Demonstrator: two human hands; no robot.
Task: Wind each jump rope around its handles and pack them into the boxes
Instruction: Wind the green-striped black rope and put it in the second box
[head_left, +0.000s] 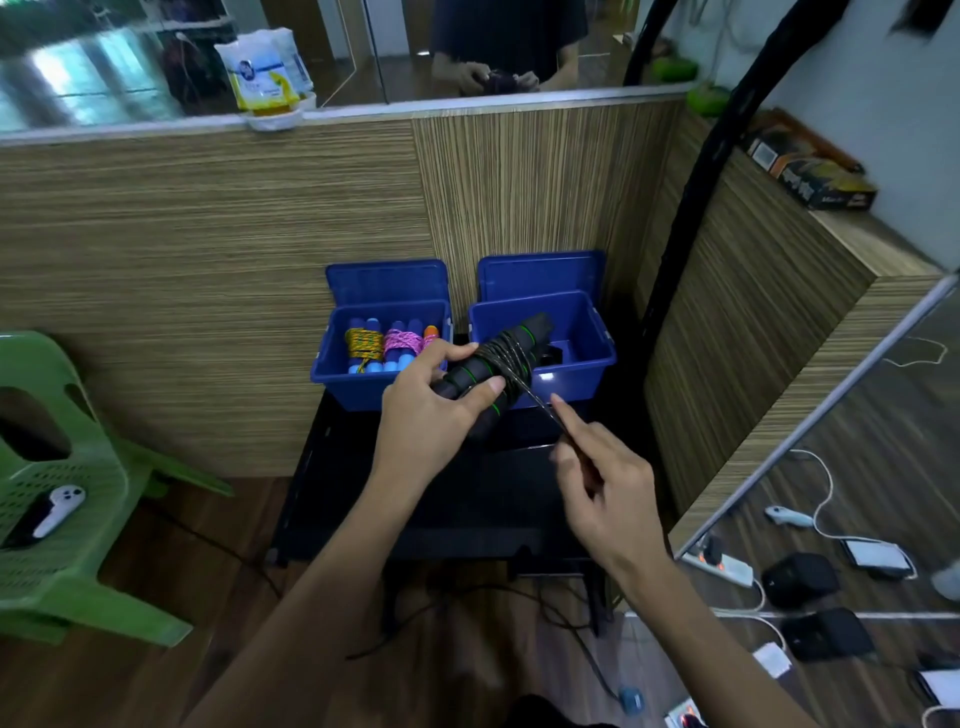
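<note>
Above a low black stand (415, 499), against a striped wood-grain partition (208, 218): two open blue plastic boxes, side by side, hinged lids tipped back against the panel. Left blue box (382, 382) packed with wound ropes — one bundle with blue foam handles bound in yellow-orange cord (363, 345), one beside it bound in pink cord (402, 343), an orange-tipped handle at the right edge. Right blue box (587, 364) mostly bare inside, something dark and hard to make out low at the back.

Held in front of the right box, just over its near wall: a pair of black foam handles with thin green rings (493, 364), pressed together and tilted up to the right, dark rope (511, 358) coiled round the middle in several turns. Left hand (436, 410) wrapped around the lower end of the handles, thumb laid across the top, fingers curled beneath. Right hand (597, 483) lower and to the right, pinching the free stretch of rope between thumb and curled fingers, index finger extended toward the bundle — rope drawn taut from coil to pinch.

Off to the left, a green plastic chair (67, 519) with a white controller (60, 509) on the seat. Right of the partition, a white power strip (722, 564) and cables on the wooden floor.
</note>
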